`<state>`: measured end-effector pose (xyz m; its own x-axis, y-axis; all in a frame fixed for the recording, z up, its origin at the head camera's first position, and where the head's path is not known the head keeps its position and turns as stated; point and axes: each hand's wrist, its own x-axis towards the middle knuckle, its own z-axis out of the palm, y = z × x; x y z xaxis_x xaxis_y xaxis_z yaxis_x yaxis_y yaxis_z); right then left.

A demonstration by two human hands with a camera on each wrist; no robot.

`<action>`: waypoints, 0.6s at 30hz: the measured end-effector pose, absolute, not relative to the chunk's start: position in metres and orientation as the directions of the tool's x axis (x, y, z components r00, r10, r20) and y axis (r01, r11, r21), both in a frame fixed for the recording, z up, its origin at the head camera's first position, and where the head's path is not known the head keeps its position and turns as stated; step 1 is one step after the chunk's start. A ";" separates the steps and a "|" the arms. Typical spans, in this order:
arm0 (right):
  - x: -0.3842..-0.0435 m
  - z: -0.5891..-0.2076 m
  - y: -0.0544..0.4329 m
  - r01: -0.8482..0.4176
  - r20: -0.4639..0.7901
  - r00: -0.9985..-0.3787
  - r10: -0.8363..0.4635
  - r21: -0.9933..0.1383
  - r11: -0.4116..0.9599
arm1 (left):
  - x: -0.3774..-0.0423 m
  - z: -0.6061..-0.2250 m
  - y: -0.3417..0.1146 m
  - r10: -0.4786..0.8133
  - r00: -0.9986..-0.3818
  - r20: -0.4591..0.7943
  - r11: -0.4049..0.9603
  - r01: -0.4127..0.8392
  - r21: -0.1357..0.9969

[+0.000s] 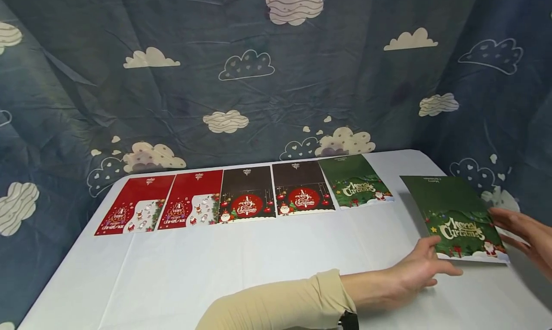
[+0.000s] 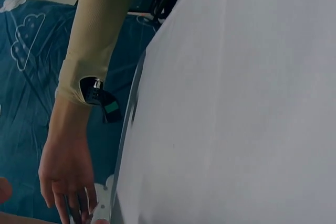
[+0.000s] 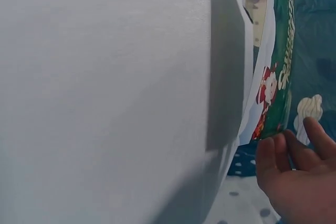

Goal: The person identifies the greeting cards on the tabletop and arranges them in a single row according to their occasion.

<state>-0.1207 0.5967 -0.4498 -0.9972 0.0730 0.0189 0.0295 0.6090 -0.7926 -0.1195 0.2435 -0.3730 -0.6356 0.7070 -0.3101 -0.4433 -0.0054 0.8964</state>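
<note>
A green Merry Christmas card (image 1: 463, 224), folded, stands raised off the table at the right, a shadow beneath it. My left hand (image 1: 409, 275) reaches across to its lower left corner. There the thumb overlaps the card's left edge, and the straight index finger spreads away below the bottom edge. On the other side my right hand (image 1: 528, 236) pinches the right edge. In the right wrist view the fingers of the right hand (image 3: 299, 166) meet at the card (image 3: 270, 87) near its Santa corner. The left wrist view shows the right hand (image 2: 68, 174) from across, fingers pointing down.
Five more cards lie in a row along the back of the white table (image 1: 258, 267): red cards (image 1: 187, 200), dark brown cards (image 1: 247, 193) and a green card (image 1: 355, 181). Behind hangs a blue cloth (image 1: 345, 95) printed with clouds.
</note>
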 end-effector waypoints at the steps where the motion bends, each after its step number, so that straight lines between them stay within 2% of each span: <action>1: -0.124 -0.448 0.596 0.026 0.021 -0.997 0.070 -0.790 0.613 | -0.122 -0.373 0.243 0.704 -0.641 -0.306 -0.011 -0.441 0.897; 7: -0.149 -0.435 0.586 0.038 0.009 -0.997 0.082 -0.836 0.548 | -0.146 -0.372 0.241 0.688 -0.675 -0.268 -0.032 -0.397 0.917; 12: -0.166 -0.413 0.564 0.035 0.001 -0.995 0.098 -0.931 0.364 | -0.167 -0.372 0.240 0.669 -0.700 -0.251 -0.052 -0.381 0.923; 18: -0.177 -0.391 0.538 -0.007 0.020 -0.997 0.075 -0.986 0.167 | -0.183 -0.379 0.239 0.616 -0.750 -0.241 -0.111 -0.386 0.916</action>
<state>-0.1767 0.5376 -0.3910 -0.9969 0.0755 0.0202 -0.0073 0.1672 -0.9859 -0.1834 0.2386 -0.3792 -0.7499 0.6159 -0.2413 -0.3861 -0.1114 0.9157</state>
